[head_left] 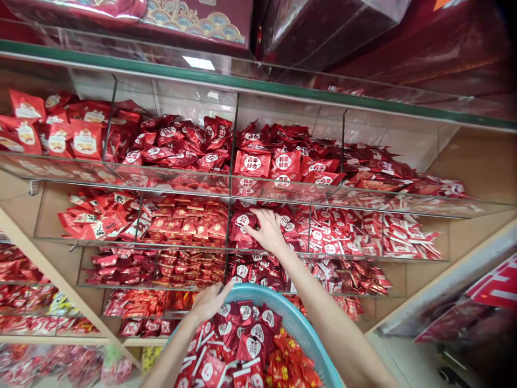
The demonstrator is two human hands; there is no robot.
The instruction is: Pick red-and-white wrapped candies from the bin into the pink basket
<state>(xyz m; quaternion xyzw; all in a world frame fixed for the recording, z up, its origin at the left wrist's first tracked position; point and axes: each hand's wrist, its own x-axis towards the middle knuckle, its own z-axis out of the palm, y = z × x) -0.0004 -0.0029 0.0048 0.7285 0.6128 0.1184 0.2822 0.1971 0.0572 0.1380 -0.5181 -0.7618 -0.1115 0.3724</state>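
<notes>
A blue plastic basket point(283, 302) full of red candy packets point(252, 345) is at the bottom centre. My left hand point(210, 302) is on the basket's left rim, its fingers curled over the edge. Higher up, my right hand point(264, 229) reaches into a glass compartment in the middle shelf row and rests on dark red packets with white round labels point(244, 221). Its thumb and fingers are spread apart, and no packet shows lifted in it.
Glass-fronted shelves point(169, 186) with dividers hold red packets in several rows. A thick glass shelf edge point(283, 89) crosses above, with large dark red boxes point(202, 24) on it. Slanted wooden panels point(60, 291) flank the compartments. Bagged goods point(81, 366) lie low at the left.
</notes>
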